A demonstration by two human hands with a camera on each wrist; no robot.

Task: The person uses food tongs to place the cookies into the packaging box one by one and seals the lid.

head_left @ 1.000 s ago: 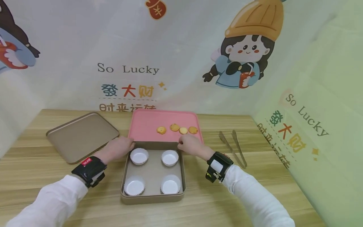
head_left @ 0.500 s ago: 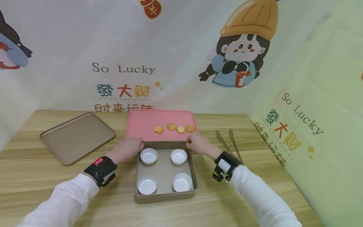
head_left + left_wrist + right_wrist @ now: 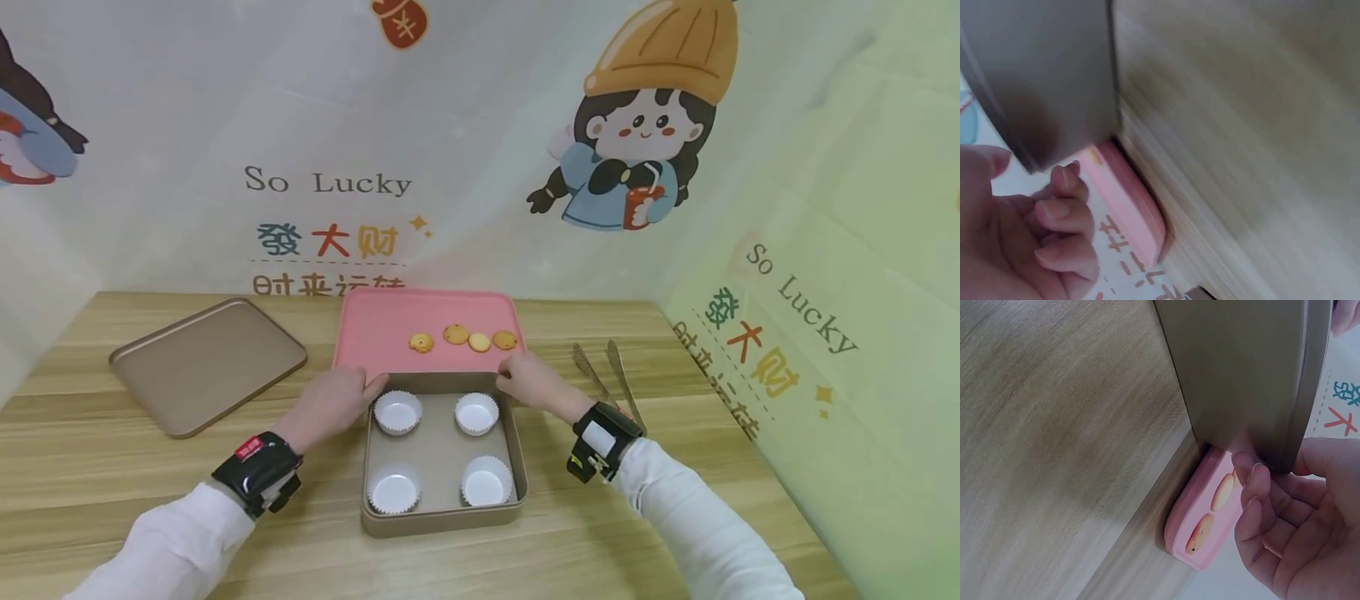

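Inspecting the far end of the deep pan [image 3: 438, 454], one finds a hand at each corner. The pan sits on the counter [image 3: 300, 546] between the hands and the person, its long axis running near to far, slightly askew. Both hands therefore act on one short end, and the body of the pan extends back from them toward the person. The right hand [image 3: 536, 383] pinches the far right corner, thumb and fingers on either side of the wall. The left hand [image 3: 330, 400] is at the far left corner, fingers loosely bent, a gap showing; thumb contact cannot be confirmed. Neither hand is clearly nearer. Four white paper cups [image 3: 397, 412] stand inside. The pink tray [image 3: 390, 321] lies just beyond; whether it touches the pan cannot be determined.
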